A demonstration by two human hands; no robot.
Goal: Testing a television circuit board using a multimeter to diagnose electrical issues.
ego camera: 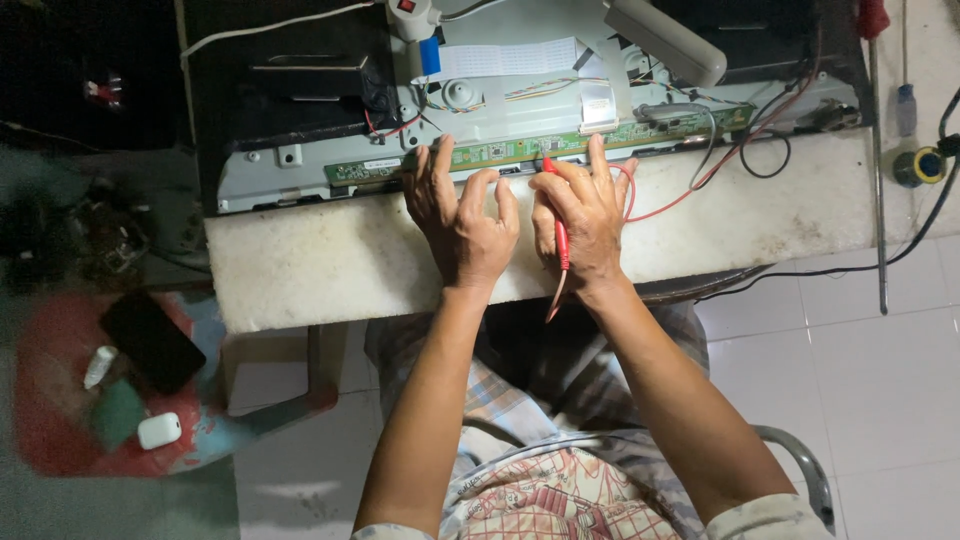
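Red probe (561,235), green circuit board (520,150), off-white foam slab (320,260), black phone (152,341), plaid shorts (500,400)

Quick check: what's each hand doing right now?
Left hand: open, fingers spread, fingertips at the green circuit board.
Right hand: closed on a red test probe.

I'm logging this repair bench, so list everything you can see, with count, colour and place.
circuit board strip: one, green, along the near edge of the opened panel
opened panel chassis: one, grey metal, on the slab
slab: one, off-white, under the panel
test probe: one, red, in the right hand
red wire: one, trailing right from the probe
ribbon cable: one, white, top centre
phone: one, black, on the red stool, left
small case: one, white, near the phone
left hand: resting on the slab, fingers at the board
right hand: holding the probe
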